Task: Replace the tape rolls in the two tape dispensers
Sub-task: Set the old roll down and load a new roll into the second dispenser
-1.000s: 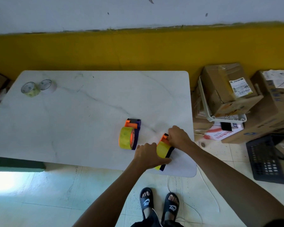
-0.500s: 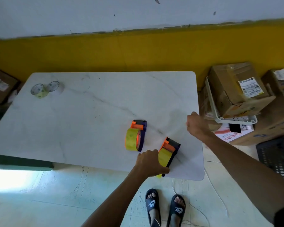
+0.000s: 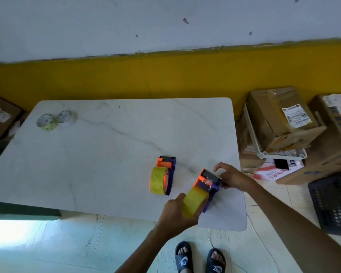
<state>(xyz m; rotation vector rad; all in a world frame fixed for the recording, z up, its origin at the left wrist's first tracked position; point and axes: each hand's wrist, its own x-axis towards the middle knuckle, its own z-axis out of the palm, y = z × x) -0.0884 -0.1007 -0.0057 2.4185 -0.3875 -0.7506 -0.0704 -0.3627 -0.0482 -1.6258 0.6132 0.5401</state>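
Note:
Two orange-and-purple tape dispensers sit on the white marble table, each loaded with a yellow roll. The left dispenser lies alone, untouched. The right dispenser is near the table's front right corner. My left hand grips its yellow roll from the near side. My right hand holds the dispenser's far cutter end, fingers pinching at a shiny strip of tape there. Two nearly used-up rolls stand at the table's far left corner.
Cardboard boxes and a white basket crowd the floor right of the table, with a dark crate nearer. Another box sits at the far left. A yellow and white wall runs behind. My sandalled feet stand below the table edge.
My right hand swung out to the right, away from the dispenser, then came back to its cutter end. My left hand stayed on the roll. The head camera shifted slightly.

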